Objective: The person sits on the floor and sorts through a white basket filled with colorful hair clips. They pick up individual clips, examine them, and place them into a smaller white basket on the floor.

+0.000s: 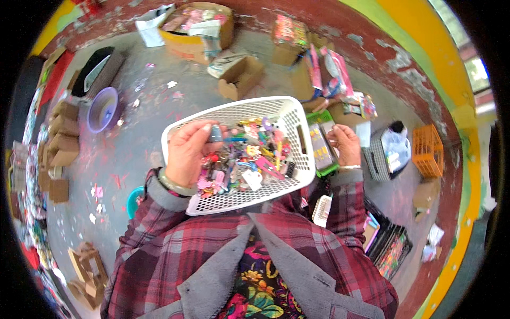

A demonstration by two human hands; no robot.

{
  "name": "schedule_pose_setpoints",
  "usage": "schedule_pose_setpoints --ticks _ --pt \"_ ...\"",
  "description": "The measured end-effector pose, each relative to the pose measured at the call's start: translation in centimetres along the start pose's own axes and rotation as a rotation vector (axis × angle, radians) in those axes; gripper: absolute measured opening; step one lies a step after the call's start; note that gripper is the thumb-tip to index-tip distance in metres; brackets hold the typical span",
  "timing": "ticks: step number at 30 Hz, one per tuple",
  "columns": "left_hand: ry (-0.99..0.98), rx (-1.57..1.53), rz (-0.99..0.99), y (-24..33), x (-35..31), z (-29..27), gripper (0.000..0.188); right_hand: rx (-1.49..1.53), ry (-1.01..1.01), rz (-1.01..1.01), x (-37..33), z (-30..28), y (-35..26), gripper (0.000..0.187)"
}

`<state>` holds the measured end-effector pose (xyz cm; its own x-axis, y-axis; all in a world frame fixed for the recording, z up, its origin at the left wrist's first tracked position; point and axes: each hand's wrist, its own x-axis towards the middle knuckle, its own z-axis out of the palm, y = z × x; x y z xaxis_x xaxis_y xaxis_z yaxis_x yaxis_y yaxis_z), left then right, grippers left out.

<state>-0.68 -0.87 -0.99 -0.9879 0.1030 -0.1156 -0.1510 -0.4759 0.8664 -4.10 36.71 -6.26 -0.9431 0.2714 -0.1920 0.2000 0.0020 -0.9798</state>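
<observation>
A white plastic basket [304, 173] with latticed walls stands before me, holding a jumble of small colourful trinkets [255, 159]. My left hand [186, 154] reaches over its left side, thumb and fingers pinching a small blue-grey piece [215, 134] above the pile. A bangle circles that wrist. To the right of the basket, my right hand [346, 143] is curled beside a green tray [325, 171] with grey and yellow contents. Its fingertips are drawn together; whatever they hold is too small to make out.
Cardboard boxes [241, 77] and a large filled carton [183, 45] stand farther off. At left are a purple basin [102, 110] and stacked brown boxes [65, 133]. An orange crate [427, 150] and a grey basket [376, 159] sit at right. Scraps litter the floor.
</observation>
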Motion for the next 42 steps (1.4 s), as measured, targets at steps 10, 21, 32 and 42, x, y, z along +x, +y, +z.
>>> schedule_pose_setpoints --ticks 10,21,32,42 --pt "-0.036 -0.101 0.024 0.3 -0.3 0.2 0.018 -0.21 -0.728 -0.25 -7.8 16.8 -9.8 0.034" --pt "-0.007 -0.016 -0.011 0.2 -0.4 0.0 0.023 -0.084 -0.621 -0.36 -7.8 19.9 -7.3 0.014" --pt "0.043 0.025 -0.022 0.0 -0.5 0.2 0.023 -0.144 -0.605 -0.391 -8.0 20.1 -6.9 0.013" --pt "-0.004 -0.073 -0.075 0.2 -0.4 0.1 0.017 -0.052 -0.568 -0.281 -7.8 19.9 -6.3 0.006"
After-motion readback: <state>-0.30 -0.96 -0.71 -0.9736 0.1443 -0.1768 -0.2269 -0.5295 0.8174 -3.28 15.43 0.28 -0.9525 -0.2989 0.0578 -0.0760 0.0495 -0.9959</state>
